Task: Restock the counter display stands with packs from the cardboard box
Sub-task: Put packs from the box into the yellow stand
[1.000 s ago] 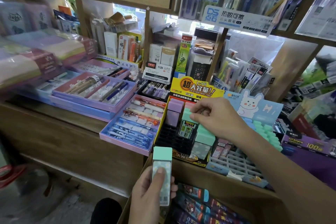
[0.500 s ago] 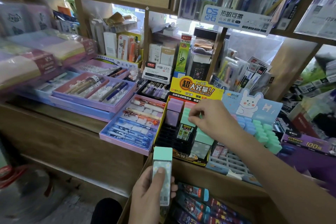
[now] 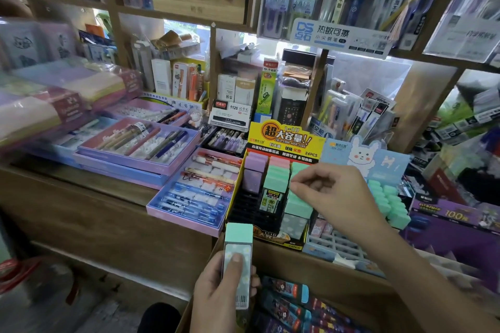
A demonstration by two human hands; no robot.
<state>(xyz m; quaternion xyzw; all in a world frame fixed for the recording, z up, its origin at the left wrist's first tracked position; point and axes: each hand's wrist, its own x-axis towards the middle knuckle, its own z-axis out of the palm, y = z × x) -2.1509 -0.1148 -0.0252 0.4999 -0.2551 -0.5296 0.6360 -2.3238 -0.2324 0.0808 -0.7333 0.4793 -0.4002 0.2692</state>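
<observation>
Pack [image 3: 238, 240], mint cap, upright in the left hand [image 3: 216, 295]: fingers wrapped round it, thumb flat on its front. It's held over the near edge of the cardboard box [image 3: 338, 286], just in front of the display stand [image 3: 284, 140]. Stand sits on the table [image 3: 81, 192] with purple, pink and mint packs in it. Right hand [image 3: 335, 197] is over the stand's right column, fingers curled, thumb and index tips at a mint pack [image 3: 299, 207]; can't tell if it actually grips. Box holds dark packs [image 3: 292, 303].
</observation>
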